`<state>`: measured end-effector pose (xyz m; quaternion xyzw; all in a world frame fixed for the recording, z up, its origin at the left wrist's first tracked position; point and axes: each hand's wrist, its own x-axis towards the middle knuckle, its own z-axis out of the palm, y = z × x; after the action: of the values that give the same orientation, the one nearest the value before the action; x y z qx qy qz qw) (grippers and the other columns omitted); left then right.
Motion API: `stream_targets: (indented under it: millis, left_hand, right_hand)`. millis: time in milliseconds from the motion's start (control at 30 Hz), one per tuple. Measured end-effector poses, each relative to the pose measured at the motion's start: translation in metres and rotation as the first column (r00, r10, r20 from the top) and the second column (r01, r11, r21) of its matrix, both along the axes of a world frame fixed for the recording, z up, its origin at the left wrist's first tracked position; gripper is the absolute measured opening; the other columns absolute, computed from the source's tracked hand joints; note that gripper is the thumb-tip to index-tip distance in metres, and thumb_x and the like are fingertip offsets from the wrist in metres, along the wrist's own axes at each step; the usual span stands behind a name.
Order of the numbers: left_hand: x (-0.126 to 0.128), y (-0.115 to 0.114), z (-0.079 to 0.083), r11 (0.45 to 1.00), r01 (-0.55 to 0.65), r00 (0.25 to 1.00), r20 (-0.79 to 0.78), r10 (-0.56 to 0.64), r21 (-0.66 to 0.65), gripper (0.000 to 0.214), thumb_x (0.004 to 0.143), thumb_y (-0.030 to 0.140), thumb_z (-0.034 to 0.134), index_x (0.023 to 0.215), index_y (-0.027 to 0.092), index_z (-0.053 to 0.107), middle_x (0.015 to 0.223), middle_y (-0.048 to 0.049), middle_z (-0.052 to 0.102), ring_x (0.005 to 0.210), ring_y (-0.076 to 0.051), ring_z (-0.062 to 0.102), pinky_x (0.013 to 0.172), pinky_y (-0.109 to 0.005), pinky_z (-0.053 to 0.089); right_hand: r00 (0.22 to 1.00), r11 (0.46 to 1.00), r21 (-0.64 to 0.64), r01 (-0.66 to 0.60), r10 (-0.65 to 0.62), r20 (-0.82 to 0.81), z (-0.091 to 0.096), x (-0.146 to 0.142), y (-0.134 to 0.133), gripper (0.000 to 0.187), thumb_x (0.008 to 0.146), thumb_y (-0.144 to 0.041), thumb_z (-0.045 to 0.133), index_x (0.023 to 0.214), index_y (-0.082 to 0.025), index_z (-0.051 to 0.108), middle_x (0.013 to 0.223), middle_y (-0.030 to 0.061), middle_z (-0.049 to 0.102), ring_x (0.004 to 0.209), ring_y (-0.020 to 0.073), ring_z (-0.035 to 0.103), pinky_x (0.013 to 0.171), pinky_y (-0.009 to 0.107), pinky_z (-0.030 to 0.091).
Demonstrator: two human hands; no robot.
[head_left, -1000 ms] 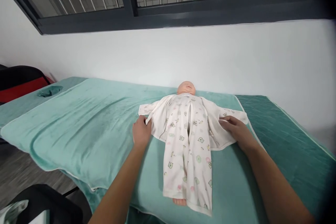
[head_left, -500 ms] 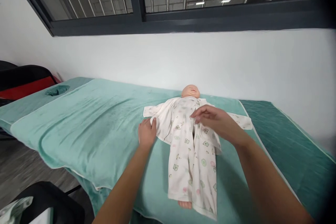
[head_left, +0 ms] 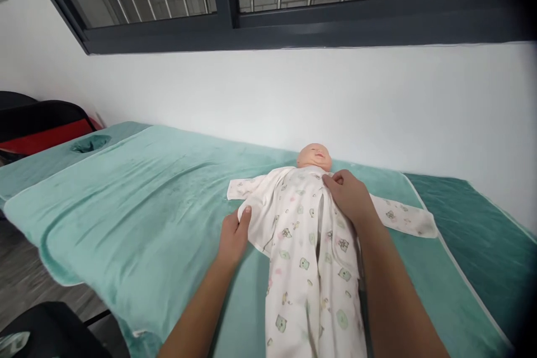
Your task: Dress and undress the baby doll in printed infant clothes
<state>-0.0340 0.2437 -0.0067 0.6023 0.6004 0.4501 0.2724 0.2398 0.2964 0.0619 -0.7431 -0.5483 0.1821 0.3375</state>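
Observation:
A baby doll (head_left: 314,155) lies on its back on a teal towel (head_left: 138,196), dressed in a white printed romper (head_left: 306,251). My left hand (head_left: 233,234) pinches the romper's left flap at its edge, thumb on top of the cloth. My right hand (head_left: 350,197) rests on the doll's chest just below the neck, fingers closed on the right flap, which lies folded across the front. The romper's right sleeve (head_left: 403,218) lies flat and outstretched on the towel.
The towel covers a padded table (head_left: 482,235) set against a white wall under a dark-framed window. A face hole (head_left: 90,144) shows at the table's far left. A black and red chair (head_left: 42,128) stands beyond it, and a dark object (head_left: 50,330) lies at the lower left.
My right hand has carried the romper's right flap from the towel across the doll's front up to its chest. My left hand has stayed on the left flap. The view has moved closer.

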Motion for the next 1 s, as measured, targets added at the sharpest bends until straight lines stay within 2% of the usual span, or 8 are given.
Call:
stream_targets:
  millis: [167,267,367,500,600,767,900,1000]
  left_hand:
    - [0.029,-0.012,0.03,0.997,0.038,0.965,0.26,-0.02,-0.065,0.055,0.095,0.061,0.038,0.063,0.018,0.049,0.057,0.0013,0.05,0.054,-0.012,0.044,0.052,-0.026,0.034]
    - [0.055,-0.025,0.053,0.949,0.287,0.955,0.04,-0.294,0.131,0.044,0.1,0.047,0.035,0.096,0.017,0.067,0.092,-0.0069,0.071,0.083,-0.02,0.065,0.074,-0.032,0.052]
    - [0.075,-0.037,0.068,0.753,0.599,0.784,-0.391,-0.483,0.271,0.039,0.099,0.033,0.042,0.131,0.015,0.058,0.135,-0.0121,0.062,0.13,-0.026,0.053,0.113,-0.044,0.039]
    - [0.081,-0.037,0.075,0.642,0.709,0.681,-0.518,-0.517,0.292,0.034,0.095,0.03,0.053,0.123,0.015,0.064,0.133,-0.0107,0.065,0.132,-0.024,0.053,0.118,-0.043,0.035]
    - [0.08,-0.015,0.082,0.73,0.606,0.793,-0.316,-0.521,0.316,0.026,0.097,0.027,0.049,0.11,0.019,0.07,0.11,-0.0042,0.075,0.108,-0.017,0.066,0.1,-0.033,0.049]
    - [0.1,0.055,0.095,0.939,0.298,0.954,-0.076,-0.289,0.171,0.022,0.092,0.027,0.052,0.096,0.023,0.073,0.097,-0.0021,0.073,0.088,-0.016,0.066,0.078,-0.029,0.05]
    - [0.124,0.097,0.094,0.934,0.35,0.937,0.025,-0.349,-0.075,0.017,0.085,0.029,0.057,0.088,0.02,0.072,0.082,-0.002,0.071,0.065,-0.014,0.06,0.059,-0.027,0.045]
    - [0.132,0.107,0.09,0.939,0.329,0.943,-0.026,-0.333,-0.105,0.01,0.078,0.028,0.063,0.079,0.019,0.067,0.076,-0.0015,0.069,0.063,-0.013,0.056,0.057,-0.026,0.04]
  right_hand:
    - [0.997,0.998,0.051,-0.021,0.025,-0.073,0.001,0.011,0.003,0.023,0.084,-0.044,0.053,0.074,-0.024,0.054,0.072,-0.0004,0.06,0.07,0.0181,0.052,0.065,0.03,0.035]
    - [0.955,0.991,0.13,0.016,0.023,-0.295,0.007,0.012,0.0,0.027,0.081,-0.048,0.06,0.073,-0.022,0.057,0.067,-0.0025,0.055,0.063,0.0146,0.045,0.06,0.028,0.034]
    - [0.877,0.974,0.218,0.066,0.048,-0.478,0.013,0.009,-0.001,0.029,0.078,-0.05,0.064,0.075,-0.022,0.058,0.063,-0.0047,0.049,0.057,0.012,0.039,0.056,0.026,0.032]
    - [0.914,0.984,0.178,-0.01,0.081,-0.398,0.017,0.0,0.0,0.024,0.076,-0.043,0.067,0.074,-0.021,0.061,0.063,-0.0036,0.055,0.06,0.0127,0.044,0.059,0.027,0.034]
    - [0.932,0.985,0.172,-0.018,0.079,-0.355,0.018,-0.005,0.002,0.021,0.077,-0.041,0.066,0.074,-0.02,0.062,0.068,-0.0022,0.06,0.063,0.0132,0.047,0.061,0.027,0.035]
    - [0.94,0.982,0.188,0.031,0.036,-0.34,0.019,-0.003,0.0,0.02,0.077,-0.04,0.067,0.075,-0.02,0.065,0.073,-0.0002,0.066,0.068,0.015,0.053,0.066,0.028,0.038]
    - [0.912,0.973,0.215,0.081,0.014,-0.411,0.016,0.001,0.0,0.023,0.078,-0.044,0.066,0.079,-0.021,0.067,0.074,0.0004,0.068,0.066,0.0153,0.053,0.062,0.028,0.039]
    - [0.878,0.968,0.238,0.083,0.042,-0.476,0.011,0.002,0.003,0.026,0.078,-0.046,0.066,0.081,-0.021,0.068,0.074,0.0009,0.068,0.065,0.0149,0.053,0.06,0.028,0.04]
